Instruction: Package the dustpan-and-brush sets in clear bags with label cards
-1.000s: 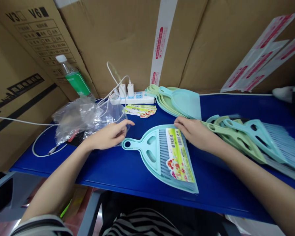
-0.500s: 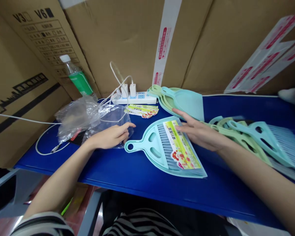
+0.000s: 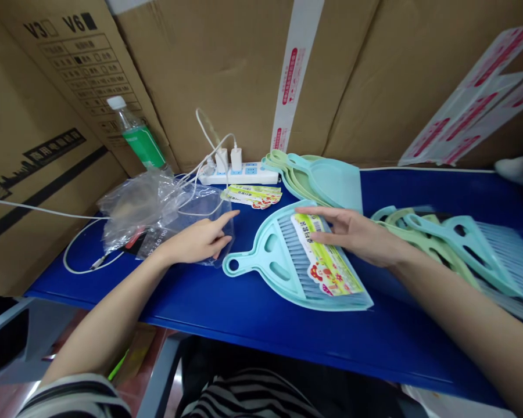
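A light blue dustpan (image 3: 261,237) lies flat on the blue table, with a matching brush (image 3: 297,251) nested in it. Across the bristles rests a yellow-and-white printed label card (image 3: 329,261). My right hand (image 3: 346,232) reaches over the pan's far edge, its fingers apart and touching the card's upper part. To the left of the dustpan handle hovers my left hand (image 3: 200,239), empty, index finger stretched out and the others loosely bent. It is over the edge of clear plastic bags (image 3: 146,200). Several more label cards (image 3: 253,195) are spread beyond the dustpan.
Stacked blue and green dustpans (image 3: 335,180) lie at the back, and several brushes (image 3: 457,244) at the right. A power strip (image 3: 244,173) with white cables stands by the cardboard wall (image 3: 226,75). At the back left is a bottle (image 3: 142,142) with a green label.
The dustpan has turned slightly and shifted a little right, the label card with it. My right fingers have come slightly nearer to me. My left hand has barely moved.
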Demonstrator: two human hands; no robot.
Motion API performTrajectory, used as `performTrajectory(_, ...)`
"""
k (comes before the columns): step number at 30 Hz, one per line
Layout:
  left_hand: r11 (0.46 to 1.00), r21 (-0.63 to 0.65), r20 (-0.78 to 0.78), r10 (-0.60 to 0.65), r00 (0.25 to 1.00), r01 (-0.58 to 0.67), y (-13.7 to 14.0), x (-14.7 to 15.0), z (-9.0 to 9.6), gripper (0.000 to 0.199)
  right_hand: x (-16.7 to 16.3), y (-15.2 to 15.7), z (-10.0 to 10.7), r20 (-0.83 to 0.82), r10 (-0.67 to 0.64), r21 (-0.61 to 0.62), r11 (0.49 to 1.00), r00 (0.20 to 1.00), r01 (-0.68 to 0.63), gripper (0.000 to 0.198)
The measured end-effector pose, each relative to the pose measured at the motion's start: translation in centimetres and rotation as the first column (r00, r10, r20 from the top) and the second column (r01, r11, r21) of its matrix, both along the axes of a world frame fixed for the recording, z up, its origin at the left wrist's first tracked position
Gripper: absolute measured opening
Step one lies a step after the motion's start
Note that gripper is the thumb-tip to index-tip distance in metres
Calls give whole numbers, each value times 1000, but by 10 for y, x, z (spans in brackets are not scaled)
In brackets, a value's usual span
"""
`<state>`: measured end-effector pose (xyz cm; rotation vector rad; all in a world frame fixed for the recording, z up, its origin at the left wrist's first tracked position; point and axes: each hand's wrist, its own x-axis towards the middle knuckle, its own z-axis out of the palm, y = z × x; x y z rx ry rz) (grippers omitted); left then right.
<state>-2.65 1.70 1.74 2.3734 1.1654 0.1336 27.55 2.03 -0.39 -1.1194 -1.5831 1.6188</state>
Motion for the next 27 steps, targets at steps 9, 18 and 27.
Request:
performTrajectory(9, 882, 398, -195, 349, 917, -251, 1, 5, 4, 40, 2, 4, 2, -78, -254, -20, 967, 964, 253, 66)
performTrajectory(18, 884, 369, -456, 441, 773, -286, -3, 16, -2, 61, 4, 0, 11, -64, -276, 22, 960, 959, 278, 64)
performTrajectory(27, 901, 332, -426, 409, 807, -281, 1, 12, -6, 60, -9, -4, -2, -22, -202, 56, 978, 979, 203, 71)
